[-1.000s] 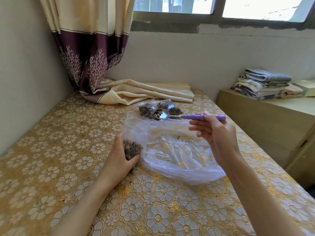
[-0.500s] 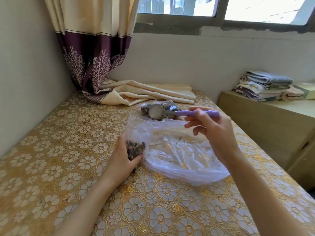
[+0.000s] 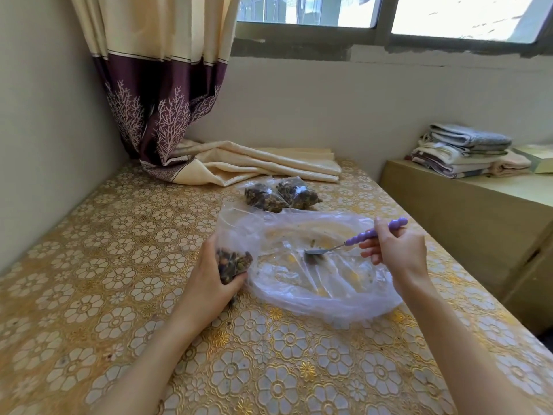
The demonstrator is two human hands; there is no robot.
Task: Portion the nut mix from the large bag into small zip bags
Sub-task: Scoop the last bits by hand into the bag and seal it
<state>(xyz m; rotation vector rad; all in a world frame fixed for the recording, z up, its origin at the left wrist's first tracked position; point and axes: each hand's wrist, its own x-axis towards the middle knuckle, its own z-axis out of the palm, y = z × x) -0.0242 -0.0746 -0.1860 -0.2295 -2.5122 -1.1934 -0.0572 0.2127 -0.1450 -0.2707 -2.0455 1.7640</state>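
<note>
Under my left hand (image 3: 209, 283), on the flower-patterned surface (image 3: 98, 295), stands the small zip bag (image 3: 232, 262) I am filling; my fingers and thumb are curled round its lower half, and the nut mix (image 3: 233, 260) shows dark through the plastic just above my thumb. Its mouth rises clear above my grip, and I judge I should keep it propped wide and upright so nothing spills at the rim. Just to the right of that grip lies the large bag (image 3: 314, 283), spread flat and nearly spent, only scattered bits and crumbs left inside. Beyond it, farther from me, two filled bags (image 3: 281, 194) rest side by side. Right again, my right hand (image 3: 395, 253) pinches the purple handle of the spoon (image 3: 353, 241) between thumb and fingers, the bowl lowered onto the large bag's film, and seemingly empty. To do this scoop well, I would rake the leftovers toward one fold, slide the spoon under them at a low angle without snagging the plastic, then carry it level across to the small bag's mouth.
</note>
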